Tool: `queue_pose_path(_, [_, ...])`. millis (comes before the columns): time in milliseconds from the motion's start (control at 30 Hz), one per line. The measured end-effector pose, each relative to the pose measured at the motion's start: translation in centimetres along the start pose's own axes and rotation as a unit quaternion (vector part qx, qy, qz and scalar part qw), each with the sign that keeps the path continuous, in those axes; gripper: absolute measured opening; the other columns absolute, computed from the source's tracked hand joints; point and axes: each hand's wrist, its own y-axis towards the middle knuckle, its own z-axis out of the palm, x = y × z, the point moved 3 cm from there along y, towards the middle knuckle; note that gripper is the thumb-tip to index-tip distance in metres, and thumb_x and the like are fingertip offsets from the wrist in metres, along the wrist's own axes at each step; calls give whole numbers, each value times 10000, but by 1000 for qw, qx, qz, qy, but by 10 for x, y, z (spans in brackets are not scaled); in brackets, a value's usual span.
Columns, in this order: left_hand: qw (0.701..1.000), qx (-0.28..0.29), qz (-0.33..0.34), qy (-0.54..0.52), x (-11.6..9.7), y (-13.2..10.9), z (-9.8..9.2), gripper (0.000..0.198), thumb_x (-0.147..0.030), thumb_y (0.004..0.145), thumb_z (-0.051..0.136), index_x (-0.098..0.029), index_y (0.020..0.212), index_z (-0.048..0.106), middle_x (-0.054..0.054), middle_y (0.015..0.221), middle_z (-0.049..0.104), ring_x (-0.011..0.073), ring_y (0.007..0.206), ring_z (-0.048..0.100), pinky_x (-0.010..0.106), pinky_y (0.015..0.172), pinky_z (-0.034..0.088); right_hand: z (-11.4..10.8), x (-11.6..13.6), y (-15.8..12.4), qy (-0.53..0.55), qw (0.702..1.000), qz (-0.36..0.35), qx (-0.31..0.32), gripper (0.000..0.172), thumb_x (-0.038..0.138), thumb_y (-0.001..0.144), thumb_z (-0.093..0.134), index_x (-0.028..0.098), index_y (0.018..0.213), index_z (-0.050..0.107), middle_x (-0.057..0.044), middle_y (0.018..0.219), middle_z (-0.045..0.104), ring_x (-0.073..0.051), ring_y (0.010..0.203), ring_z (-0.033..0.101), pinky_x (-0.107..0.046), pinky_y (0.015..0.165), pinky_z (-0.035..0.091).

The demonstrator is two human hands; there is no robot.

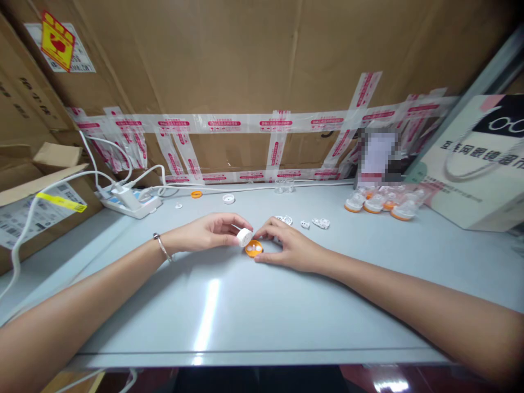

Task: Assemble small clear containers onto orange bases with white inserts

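My left hand (210, 232) pinches a small white round cap (244, 237) between thumb and fingers, held on edge just above the table. Right below it lies an orange round base (254, 249) with white bits inside. My right hand (286, 245) rests on the table with its fingertips closed around that orange base. A thin bracelet (161, 246) circles my left wrist.
Small white parts (321, 222) lie behind my right hand; a white cap (228, 198) and an orange ring (196, 194) lie farther back. Several orange-based clear pieces (379, 203) sit at the right. A white power strip (129, 203) with cables sits left. Cardboard walls surround the grey table (245, 305).
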Motion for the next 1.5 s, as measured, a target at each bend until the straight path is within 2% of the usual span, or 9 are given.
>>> queue_pose_path(233, [1000, -3, 10, 30, 2, 0, 5, 318, -232, 818, 570, -155, 1118, 496, 93, 1110, 586, 161, 998, 558, 328, 908, 415, 0, 2, -3, 6, 1000, -3, 3, 282, 333, 737, 650, 227, 998, 632, -33, 937, 502, -154, 872, 517, -300, 816, 407])
queue_pose_path(433, [996, -7, 14, 87, -3, 0, 9, 269, -223, 824, 556, -141, 1077, 520, 97, 1075, 611, 171, 977, 572, 339, 900, 428, 0, 2, -4, 6, 1000, -16, -7, 270, 343, 741, 645, 216, 979, 643, -32, 916, 503, -150, 859, 520, -296, 820, 406])
queue_pose_path(700, [985, -5, 57, 165, -6, 1, 11, 285, -220, 833, 540, -159, 1112, 536, 87, 1093, 614, 171, 979, 580, 327, 891, 451, 0, 2, -3, 0, 1000, -26, -14, 279, 347, 737, 651, 206, 978, 649, -37, 905, 517, -156, 839, 526, -303, 802, 419])
queue_pose_path(800, [972, -15, 81, 220, -8, 0, 12, 299, -228, 831, 545, -177, 1125, 548, 74, 1091, 612, 165, 976, 575, 319, 896, 442, -1, 2, -3, 2, 999, -30, -14, 280, 349, 734, 656, 199, 971, 653, -42, 908, 523, -163, 850, 530, -309, 812, 420])
queue_pose_path(1000, [923, -50, 112, 364, -15, -2, 23, 299, -203, 839, 532, -224, 1137, 550, 49, 1055, 608, 166, 949, 561, 293, 851, 424, 0, 2, -3, 4, 999, -39, -6, 246, 356, 755, 635, 214, 954, 662, -37, 893, 536, -163, 844, 529, -299, 794, 424])
queue_pose_path(1100, [907, -52, 115, 402, -16, -2, 28, 237, -169, 848, 509, -206, 1077, 561, 44, 1027, 603, 161, 941, 556, 271, 833, 418, 1, 1, -2, 10, 999, -39, -8, 234, 348, 759, 631, 210, 945, 663, -34, 882, 551, -157, 828, 534, -287, 776, 426])
queue_pose_path(1267, [897, -39, 137, 418, -15, 0, 32, 186, -140, 853, 491, -189, 1014, 568, 47, 1028, 568, 147, 928, 542, 246, 824, 414, 2, -2, -1, 6, 999, -41, -16, 241, 345, 738, 646, 191, 922, 669, -35, 874, 575, -155, 821, 544, -276, 761, 423])
queue_pose_path(1500, [893, -59, 97, 436, -12, 3, 32, 153, -160, 839, 505, -188, 982, 552, 43, 1012, 542, 161, 894, 539, 269, 796, 425, 3, -1, -2, -9, 999, -32, -33, 259, 304, 716, 652, 209, 955, 670, -33, 860, 591, -155, 806, 555, -274, 752, 430])
